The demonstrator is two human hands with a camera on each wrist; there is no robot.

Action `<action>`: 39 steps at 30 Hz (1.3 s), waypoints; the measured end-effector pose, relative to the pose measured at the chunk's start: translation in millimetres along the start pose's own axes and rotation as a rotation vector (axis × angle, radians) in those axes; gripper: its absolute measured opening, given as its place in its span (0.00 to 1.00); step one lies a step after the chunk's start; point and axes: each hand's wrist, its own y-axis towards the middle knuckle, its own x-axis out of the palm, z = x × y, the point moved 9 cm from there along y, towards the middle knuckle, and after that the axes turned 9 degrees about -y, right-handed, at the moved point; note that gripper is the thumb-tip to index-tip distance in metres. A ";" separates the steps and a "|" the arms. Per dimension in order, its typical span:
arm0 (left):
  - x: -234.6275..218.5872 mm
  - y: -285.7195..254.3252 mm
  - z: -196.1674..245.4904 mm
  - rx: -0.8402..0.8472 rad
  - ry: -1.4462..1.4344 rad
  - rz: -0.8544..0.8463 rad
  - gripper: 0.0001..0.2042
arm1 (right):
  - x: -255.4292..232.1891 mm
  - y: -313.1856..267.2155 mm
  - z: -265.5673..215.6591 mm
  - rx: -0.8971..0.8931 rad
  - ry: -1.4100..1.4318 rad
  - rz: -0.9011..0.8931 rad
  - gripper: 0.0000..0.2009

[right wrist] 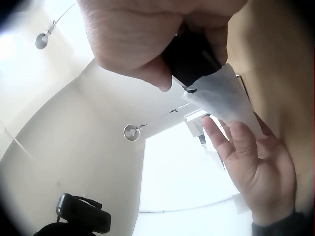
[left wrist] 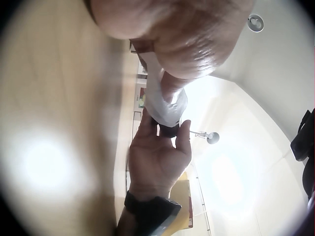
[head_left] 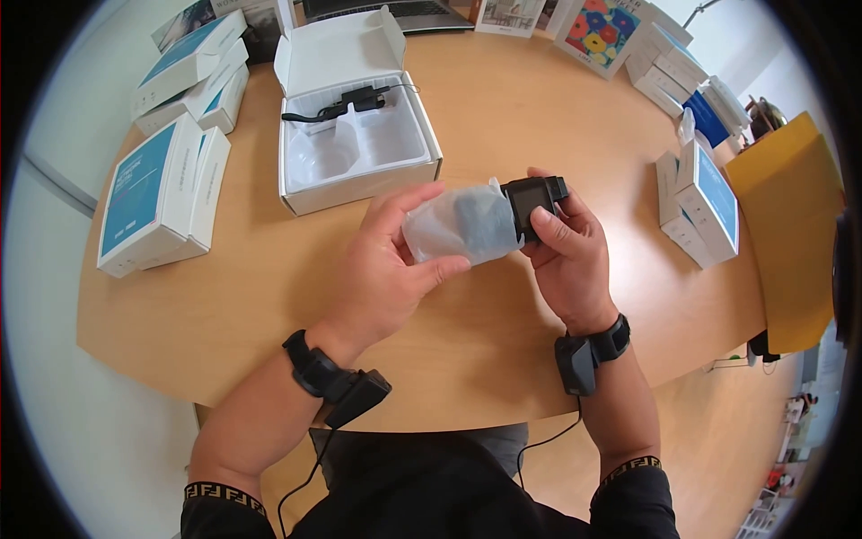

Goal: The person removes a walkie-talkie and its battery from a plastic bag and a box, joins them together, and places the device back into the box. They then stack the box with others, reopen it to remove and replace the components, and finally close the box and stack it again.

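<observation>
My left hand (head_left: 382,260) grips a frosted, translucent bag (head_left: 440,235), its thumb on the near side and fingers behind. Out of the bag's right end sticks a black device (head_left: 530,199) with a dark square screen. The thumb of my right hand (head_left: 579,260) lies on the screen's edge and the fingers go behind, pinching the device. Part of the device shows dimly through the bag. In the right wrist view the black body (right wrist: 189,56) sits in the bag's mouth. Both hands hold these above the table (head_left: 431,341).
Behind the hands stands an open white box (head_left: 359,184) with a moulded tray and a black cable (head_left: 346,106). White-and-blue boxes (head_left: 148,198) are stacked at the left, and more boxes (head_left: 705,202) stand at the right. A laptop (head_left: 404,13) sits at the back, a yellow panel (head_left: 786,234) at far right.
</observation>
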 end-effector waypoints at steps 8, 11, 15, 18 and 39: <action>-2.8 0.4 0.2 -0.065 -0.091 0.021 0.37 | 8.8 -5.2 -3.1 -0.012 -0.152 -0.050 0.25; -3.4 -1.2 -4.0 -0.199 -0.148 0.024 0.35 | 12.3 -6.3 -1.1 -0.014 -0.112 -0.093 0.26; 5.4 -1.1 -7.1 -0.248 -0.114 -0.042 0.29 | 16.0 -7.6 -1.3 -0.059 -0.195 -0.132 0.27; 8.2 -2.7 -4.2 -0.263 -0.063 -0.057 0.23 | 18.2 -8.5 -2.6 -0.092 -0.221 -0.170 0.27; 6.5 -7.1 -9.1 -0.289 -0.051 -0.069 0.17 | 57.8 -20.3 12.2 -0.160 -0.510 -0.368 0.29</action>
